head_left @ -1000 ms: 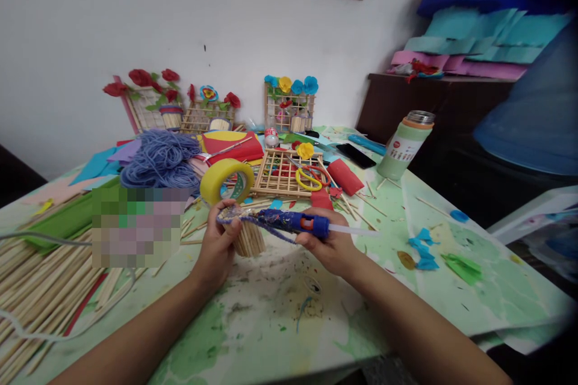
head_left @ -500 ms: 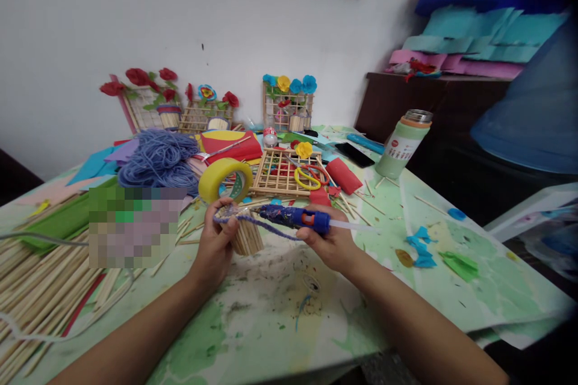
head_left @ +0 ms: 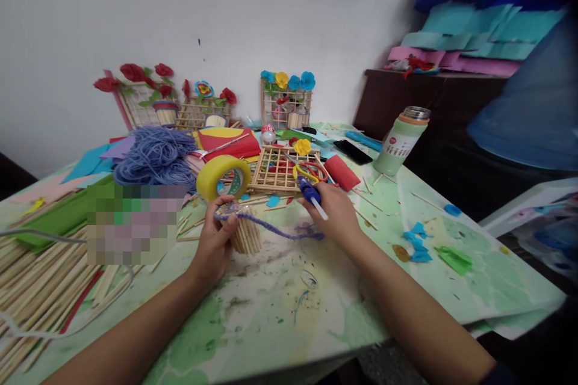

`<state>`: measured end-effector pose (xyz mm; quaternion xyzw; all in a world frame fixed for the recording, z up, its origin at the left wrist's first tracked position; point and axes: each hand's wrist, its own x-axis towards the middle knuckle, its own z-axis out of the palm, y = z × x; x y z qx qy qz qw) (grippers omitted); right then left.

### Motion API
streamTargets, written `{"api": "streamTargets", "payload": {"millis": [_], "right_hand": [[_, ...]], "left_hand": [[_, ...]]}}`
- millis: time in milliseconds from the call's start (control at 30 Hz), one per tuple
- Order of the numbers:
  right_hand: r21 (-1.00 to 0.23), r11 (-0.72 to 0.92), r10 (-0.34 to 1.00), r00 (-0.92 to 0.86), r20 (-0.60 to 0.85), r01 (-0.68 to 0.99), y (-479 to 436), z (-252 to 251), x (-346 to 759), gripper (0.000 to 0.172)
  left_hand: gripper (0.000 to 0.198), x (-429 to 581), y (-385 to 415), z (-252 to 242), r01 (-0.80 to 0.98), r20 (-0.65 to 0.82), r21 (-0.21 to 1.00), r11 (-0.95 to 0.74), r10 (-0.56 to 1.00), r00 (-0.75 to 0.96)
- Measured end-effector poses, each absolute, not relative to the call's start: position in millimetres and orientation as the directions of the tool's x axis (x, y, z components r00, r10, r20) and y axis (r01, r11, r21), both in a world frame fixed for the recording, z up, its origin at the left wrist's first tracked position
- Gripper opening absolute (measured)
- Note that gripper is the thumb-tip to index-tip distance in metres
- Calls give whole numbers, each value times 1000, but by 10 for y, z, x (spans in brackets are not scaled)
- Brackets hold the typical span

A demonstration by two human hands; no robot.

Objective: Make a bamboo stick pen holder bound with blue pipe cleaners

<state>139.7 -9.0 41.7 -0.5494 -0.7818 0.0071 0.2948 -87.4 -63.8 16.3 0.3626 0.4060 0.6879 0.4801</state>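
My left hand (head_left: 219, 234) is closed around a small cup made of wooden sticks (head_left: 246, 233), tilted above the table. A blue braided cord (head_left: 266, 227) lies along the cup's rim under my left thumb, and its loose end trails right toward my other hand. My right hand (head_left: 334, 213) grips a blue hot glue gun (head_left: 309, 190), with a whitish glue stick (head_left: 320, 209) poking out of its back. The gun's nozzle points away from me, near a pair of scissors (head_left: 311, 172) with yellow and red handles; its tip is hard to make out.
Behind my hands are a yellow tape roll (head_left: 203, 177) and a stick lattice (head_left: 266, 168). Blue yarn (head_left: 153, 153) and many loose sticks (head_left: 49, 289) lie left, with a white cable (head_left: 45, 337) across them. A green bottle (head_left: 400, 144) and a phone (head_left: 353, 152) are at right.
My right hand has swung the glue gun away from the cup, turning its nozzle from leftward to forward. The cord's free end hangs lower. My left hand keeps its hold on the cup.
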Motion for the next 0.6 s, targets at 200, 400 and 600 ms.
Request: {"api": "streamTargets", "payload": {"millis": [200, 400, 600], "right_hand": [[-191, 258, 928, -188, 321, 947, 177, 246, 1550, 20], [-165, 321, 925, -271, 267, 933, 121, 264, 1556, 36], [-445, 455, 839, -204, 504, 771, -152, 484, 1367, 34]], "left_hand": [[53, -865, -662, 158, -351, 96, 918, -183, 963, -250], [49, -879, -668, 156, -298, 113, 936, -189, 960, -255], [49, -883, -683, 120, -177, 114, 971, -159, 964, -241]]}}
